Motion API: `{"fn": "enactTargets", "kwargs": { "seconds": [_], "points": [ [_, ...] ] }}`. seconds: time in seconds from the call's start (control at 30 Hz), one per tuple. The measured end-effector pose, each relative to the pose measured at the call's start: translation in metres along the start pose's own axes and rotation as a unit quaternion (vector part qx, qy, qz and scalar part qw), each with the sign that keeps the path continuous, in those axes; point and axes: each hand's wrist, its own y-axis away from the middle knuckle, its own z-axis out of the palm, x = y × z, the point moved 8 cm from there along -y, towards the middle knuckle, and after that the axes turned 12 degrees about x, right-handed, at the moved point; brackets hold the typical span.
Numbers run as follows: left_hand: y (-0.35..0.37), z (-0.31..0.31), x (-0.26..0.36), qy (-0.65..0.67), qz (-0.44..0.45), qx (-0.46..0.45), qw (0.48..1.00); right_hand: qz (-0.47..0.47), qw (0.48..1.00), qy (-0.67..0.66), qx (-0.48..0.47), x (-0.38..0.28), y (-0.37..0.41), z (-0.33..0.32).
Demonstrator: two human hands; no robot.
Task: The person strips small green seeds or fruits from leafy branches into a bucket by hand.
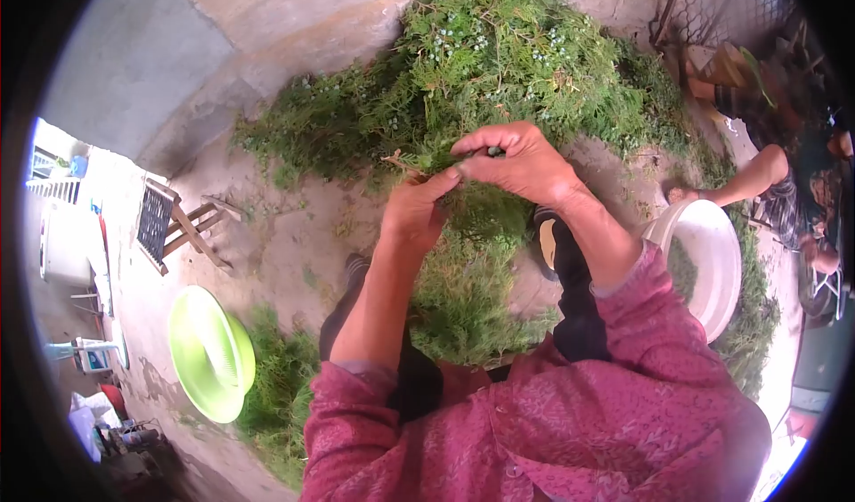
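My left hand (417, 206) is closed at the centre, its thumb and fingers pinching the stem end of a green sprig (432, 157). Close beside its thumb, my right hand (521, 165) has its fingers curled together, with a small dark green bit between thumb and fingers. Both hands are over the near edge of a large heap of green branches with pale blue berries (499, 48). Below the hands, more loose greenery (463, 288) lies on the ground between my legs.
A light green basin (191, 359) stands at the left, near a folding stool (183, 226). At the right is a white tub (717, 270). Another person's bare leg (753, 177) shows beyond it. A wall (294, 12) rises behind the heap.
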Motion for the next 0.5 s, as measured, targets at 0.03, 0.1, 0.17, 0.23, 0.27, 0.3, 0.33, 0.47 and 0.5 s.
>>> {"fn": "enactTargets", "kwargs": {
  "seconds": [0.03, 0.1, 0.17, 0.23, 0.27, 0.3, 0.33, 0.47, 0.5],
  "points": [
    [0.004, 0.002, -0.002, 0.006, -0.034, 0.0, 0.999, -0.016, 0.999, 0.046, -0.014, 0.0, 0.001, 0.003],
    [0.005, 0.0, -0.005, 0.012, -0.068, 0.003, 0.998, -0.004, 0.995, 0.095, -0.02, -0.003, 0.004, 0.003],
    [0.003, -0.006, -0.008, -0.024, -0.08, 0.016, 0.996, 0.008, 0.989, 0.144, -0.028, 0.001, 0.005, 0.004],
    [0.01, 0.0, -0.003, -0.012, -0.081, 0.01, 0.997, -0.001, 0.99, 0.14, -0.03, 0.002, 0.004, 0.005],
    [0.013, 0.004, -0.001, 0.0, -0.08, 0.003, 0.997, 0.0, 0.99, 0.138, -0.029, 0.002, 0.004, 0.005],
    [0.011, 0.001, -0.004, -0.001, -0.081, 0.004, 0.997, -0.008, 0.988, 0.15, -0.032, 0.002, 0.004, 0.006],
    [0.007, 0.0, -0.005, -0.002, -0.065, -0.004, 0.998, -0.016, 0.986, 0.161, -0.034, 0.001, 0.004, 0.007],
    [0.011, -0.008, -0.004, -0.004, -0.084, 0.013, 0.996, -0.037, 0.987, 0.154, -0.03, -0.001, 0.006, 0.012],
    [0.011, -0.01, -0.004, -0.004, -0.085, 0.014, 0.996, -0.063, 0.983, 0.171, -0.028, -0.007, 0.007, 0.014]
  ]
}}
